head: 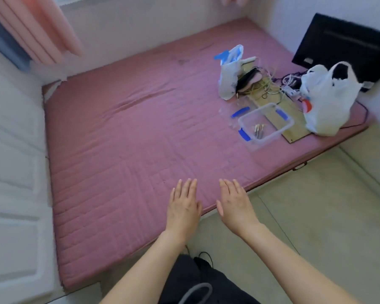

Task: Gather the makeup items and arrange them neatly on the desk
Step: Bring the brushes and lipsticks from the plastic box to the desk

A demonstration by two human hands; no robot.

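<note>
My left hand [183, 202] and my right hand [234, 201] are stretched out side by side, palms down, fingers straight, over the near edge of a pink mattress [130, 139]; both hold nothing. Far off at the mattress's right end stands a clear plastic box [266, 125] with blue clips and several small slim items inside. Its blue-clipped lid [239, 113] lies beside it. Behind the box is a tangle of cords and small items [259, 84] on a wooden board [294, 126].
A white plastic bag [327, 102] sits at the mattress's right corner, a smaller blue-and-white bag [229, 71] behind the box. A black screen [347, 47] leans against the right wall. Pink curtain [37, 27] hangs top left; white padding [13, 172] lines the left; tiled floor [316, 216] lies right.
</note>
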